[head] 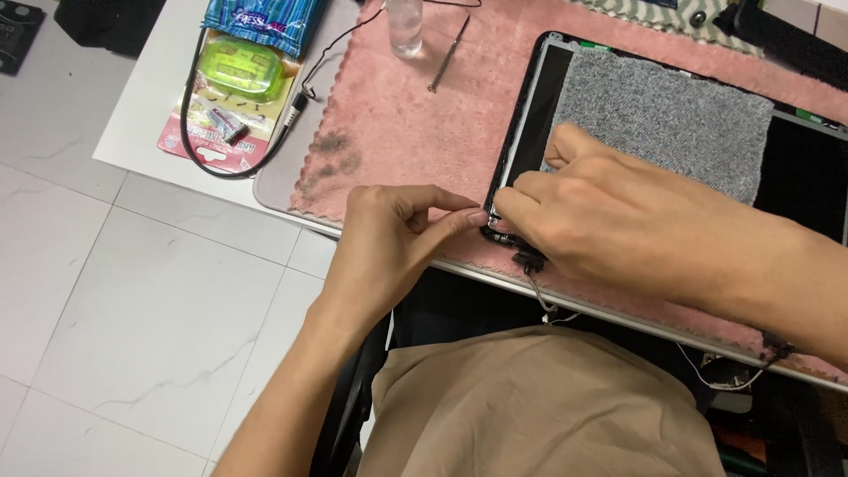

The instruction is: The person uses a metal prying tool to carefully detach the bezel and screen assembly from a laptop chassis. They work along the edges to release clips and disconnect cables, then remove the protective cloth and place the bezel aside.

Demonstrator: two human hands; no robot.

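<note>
Pink towelling covers the bench under both hands, and on it lies a laptop screen panel with a black frame, its near corner right between the fingertips. In the head view, the only one here, the left hand comes in from the near side, fingers curled and thumb and forefinger pinched together at the corner of the frame, touching the hinge end; whether anything small sits in that pinch cannot be told. The right hand lies knuckles-up over the same corner, fingers bent down onto the frame edge, pressing or gripping it, its palm side hidden. A grey cloth rests on the panel just beyond the right hand. A thin cable trails from the hinge toward the person's lap, below both hands. Beyond the left hand, well apart, lie a slim metal pick and a clear bottle; further left sits a green plastic case on a packet, ringed by a black cord. Working that corner well seems to call for a steady hold from the right hand while the left works with light force, keeping the trailing cable slack and unpinched.
</note>
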